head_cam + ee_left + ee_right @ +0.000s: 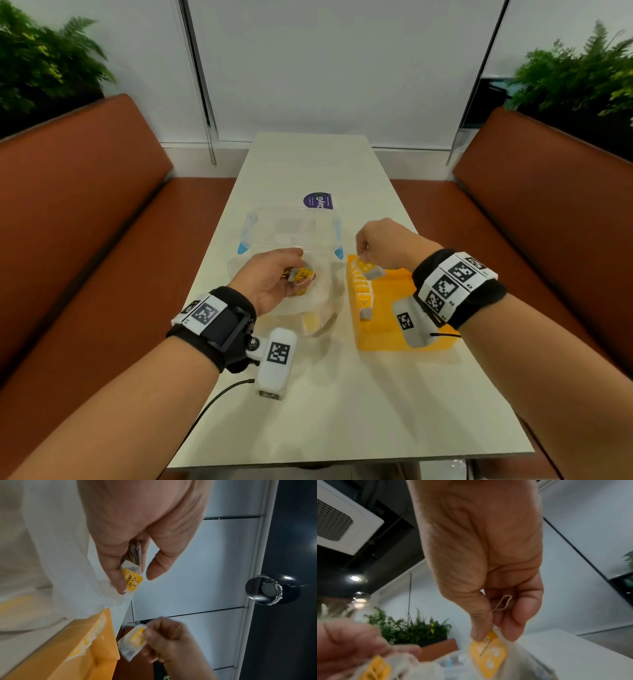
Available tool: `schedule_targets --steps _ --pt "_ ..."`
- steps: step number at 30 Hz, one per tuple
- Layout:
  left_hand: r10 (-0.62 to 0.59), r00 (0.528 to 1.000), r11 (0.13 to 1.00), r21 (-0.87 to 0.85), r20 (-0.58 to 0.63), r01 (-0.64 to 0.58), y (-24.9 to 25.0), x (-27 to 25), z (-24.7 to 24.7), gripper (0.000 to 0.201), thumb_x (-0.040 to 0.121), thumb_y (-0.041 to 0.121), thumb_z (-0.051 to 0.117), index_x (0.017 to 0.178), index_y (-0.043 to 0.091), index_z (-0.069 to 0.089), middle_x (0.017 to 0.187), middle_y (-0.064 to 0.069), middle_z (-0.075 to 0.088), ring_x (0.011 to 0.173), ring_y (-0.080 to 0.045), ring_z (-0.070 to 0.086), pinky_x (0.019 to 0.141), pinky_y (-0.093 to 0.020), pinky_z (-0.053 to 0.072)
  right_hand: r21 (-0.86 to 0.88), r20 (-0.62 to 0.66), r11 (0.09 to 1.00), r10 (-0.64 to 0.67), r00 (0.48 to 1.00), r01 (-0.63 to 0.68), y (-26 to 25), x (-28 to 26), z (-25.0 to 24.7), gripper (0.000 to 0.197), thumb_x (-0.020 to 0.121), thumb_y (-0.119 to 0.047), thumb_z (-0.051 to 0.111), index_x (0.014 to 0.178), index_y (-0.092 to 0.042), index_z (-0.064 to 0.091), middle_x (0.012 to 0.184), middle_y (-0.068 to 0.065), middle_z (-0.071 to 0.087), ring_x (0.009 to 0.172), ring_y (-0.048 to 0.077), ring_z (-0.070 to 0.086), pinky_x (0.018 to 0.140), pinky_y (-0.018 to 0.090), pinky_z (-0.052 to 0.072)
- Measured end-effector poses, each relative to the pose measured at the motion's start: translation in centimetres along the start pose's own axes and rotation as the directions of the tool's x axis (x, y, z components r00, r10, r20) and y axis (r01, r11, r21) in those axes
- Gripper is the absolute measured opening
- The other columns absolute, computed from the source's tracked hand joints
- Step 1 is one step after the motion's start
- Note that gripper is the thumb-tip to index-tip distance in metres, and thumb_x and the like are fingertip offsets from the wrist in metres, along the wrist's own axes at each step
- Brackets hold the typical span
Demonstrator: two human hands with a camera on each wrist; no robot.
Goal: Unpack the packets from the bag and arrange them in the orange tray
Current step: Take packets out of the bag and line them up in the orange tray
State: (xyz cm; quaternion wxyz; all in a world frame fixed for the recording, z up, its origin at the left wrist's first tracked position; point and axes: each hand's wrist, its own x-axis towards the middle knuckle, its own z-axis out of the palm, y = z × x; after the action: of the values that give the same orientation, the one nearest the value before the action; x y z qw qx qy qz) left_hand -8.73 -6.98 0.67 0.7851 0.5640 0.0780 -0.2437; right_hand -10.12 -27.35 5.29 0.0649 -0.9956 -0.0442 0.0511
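Note:
My left hand [274,279] hovers over the crumpled white bag [322,301] and holds a bunch of tea-bag packets [301,275] with yellow tags; in the left wrist view the packets [132,574] sit between fingers and thumb. My right hand [380,245] pinches a single packet [368,269] by its top above the far left corner of the orange tray [387,329]. In the right wrist view thumb and fingers grip that packet [489,654] and its string loop. A row of packets [363,298] stands along the tray's left wall.
A clear plastic box [291,229] with blue clips lies behind the bag, and a purple round label [318,201] lies further back. The white table [342,411] runs between two orange-brown benches [68,205]. Plants stand at both back corners.

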Motion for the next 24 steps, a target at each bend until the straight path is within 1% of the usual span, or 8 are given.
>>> schedule_targets --steps 2,5,7,9,15,18,20,24 --pt "0.003 1.0 1.0 0.014 0.01 -0.003 0.0 0.0 -0.1 0.036 0.081 -0.014 0.057 0.115 0.0 0.055 0.097 -0.02 0.056 0.082 -0.035 0.064 0.087 -0.042 0.051 -0.012 0.085 0.998 0.055 0.995 -0.054 1.1 -0.2 1.3 0.015 0.087 -0.008 0.056 0.092 -0.003 0.069 0.092 0.011 0.07 0.082 0.025 0.064 0.075 0.033 0.053" --pt "0.003 1.0 0.999 0.048 0.028 -0.005 0.0 -0.2 -0.3 0.044 0.08 -0.021 0.051 0.118 0.0 0.052 0.101 -0.021 0.057 0.085 -0.033 0.065 0.086 -0.039 0.052 0.044 0.216 0.991 0.113 0.97 -0.125 2.1 -0.3 3.7 0.009 0.088 -0.006 0.059 0.083 -0.01 0.065 0.083 0.007 0.067 0.065 0.02 0.064 0.058 0.023 0.052" --pt "0.006 0.999 0.999 0.049 0.039 -0.008 0.0 -0.2 -0.3 0.045 0.081 -0.023 0.049 0.12 0.001 0.051 0.108 -0.024 0.058 0.086 -0.032 0.065 0.084 -0.036 0.053 0.11 0.289 0.978 0.138 0.947 -0.176 2.5 -0.1 5.4 0.012 0.089 -0.004 0.057 0.083 -0.012 0.064 0.086 0.006 0.066 0.058 0.015 0.063 0.052 0.02 0.05" --pt "0.008 0.999 0.999 0.039 0.042 -0.01 0.0 -0.2 -0.3 0.044 0.083 -0.022 0.049 0.12 0.002 0.051 0.11 -0.025 0.058 0.087 -0.032 0.066 0.085 -0.035 0.054 0.153 0.325 0.963 0.162 0.932 -0.221 2.8 0.3 6.9 0.014 0.089 -0.001 0.055 0.085 -0.012 0.064 0.093 0.008 0.068 0.058 0.014 0.064 0.054 0.021 0.052" --pt "0.012 0.999 1.0 0.013 0.038 -0.012 -0.1 -0.1 -0.5 0.031 0.086 -0.018 0.052 0.109 0.001 0.056 0.107 -0.026 0.061 0.085 -0.033 0.068 0.075 -0.035 0.058 0.194 0.305 0.941 0.211 0.929 -0.277 2.8 1.3 9.0 0.011 0.087 0.0 0.06 0.09 -0.009 0.066 0.091 0.01 0.066 0.063 0.018 0.064 0.046 0.019 0.047" --pt "0.016 1.0 1.0 0.0 0.025 -0.016 -0.1 -0.1 -0.6 0.022 0.087 -0.014 0.055 0.102 0.001 0.057 0.103 -0.024 0.063 0.086 -0.033 0.068 0.067 -0.033 0.061 0.211 0.288 0.933 0.224 0.931 -0.29 3.1 1.5 9.5 0.012 0.086 0.002 0.06 0.091 -0.007 0.066 0.081 0.005 0.063 0.071 0.022 0.068 0.053 0.024 0.053" --pt "0.015 1.0 1.0 0.009 0.017 -0.015 0.0 0.0 -0.8 0.017 0.087 -0.011 0.057 0.099 0.002 0.058 0.102 -0.023 0.064 0.085 -0.032 0.068 0.063 -0.032 0.061 0.258 0.299 0.911 0.241 0.923 -0.322 3.4 1.7 9.8 0.015 0.087 0.003 0.058 0.083 -0.011 0.061 0.076 0.004 0.061 0.062 0.02 0.067 0.057 0.026 0.056" --pt "0.016 1.0 1.0 0.025 0.014 -0.017 -0.1 0.2 -0.8 0.015 0.086 -0.007 0.061 0.097 0.003 0.059 0.1 -0.022 0.066 0.081 -0.031 0.068 0.058 -0.029 0.059 0.289 0.309 0.892 0.255 0.916 -0.346 3.6 1.5 9.8 0.019 0.085 0.006 0.058 0.078 -0.012 0.059 0.072 0.006 0.062 0.053 0.016 0.063 0.051 0.024 0.054"
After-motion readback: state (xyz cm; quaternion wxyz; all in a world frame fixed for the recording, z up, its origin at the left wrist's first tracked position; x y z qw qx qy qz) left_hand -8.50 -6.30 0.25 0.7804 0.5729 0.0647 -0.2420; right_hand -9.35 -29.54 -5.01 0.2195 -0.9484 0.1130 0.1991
